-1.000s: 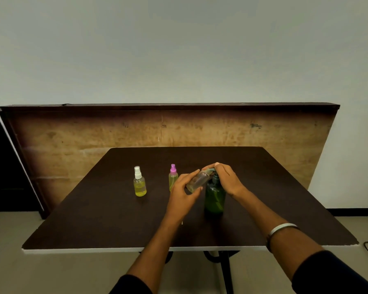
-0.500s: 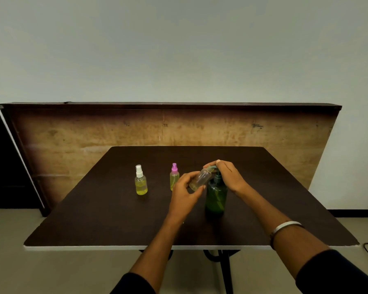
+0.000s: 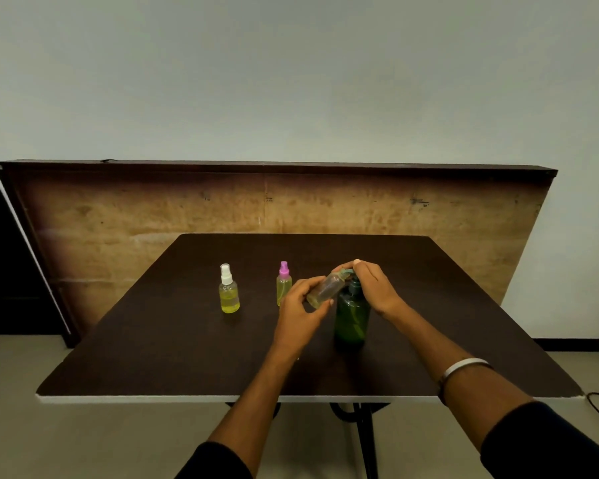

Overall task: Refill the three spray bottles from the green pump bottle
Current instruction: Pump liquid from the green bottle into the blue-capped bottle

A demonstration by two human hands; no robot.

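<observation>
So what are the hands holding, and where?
The left hand grips the small clear bottle around its lower body, tilted. The right hand rests on the green pump bottle's pump head.

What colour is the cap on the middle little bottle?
Pink, on the middle spray bottle of yellowish liquid; the head view shows it clearly.

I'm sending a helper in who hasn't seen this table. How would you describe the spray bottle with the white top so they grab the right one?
On the dark brown table, look at the left end of the row of bottles. The white-capped spray bottle stands upright there alone, apart from the hands. Its white spray head and yellow liquid distinguish it from the slimmer pink-capped spray bottle to its right.
</observation>
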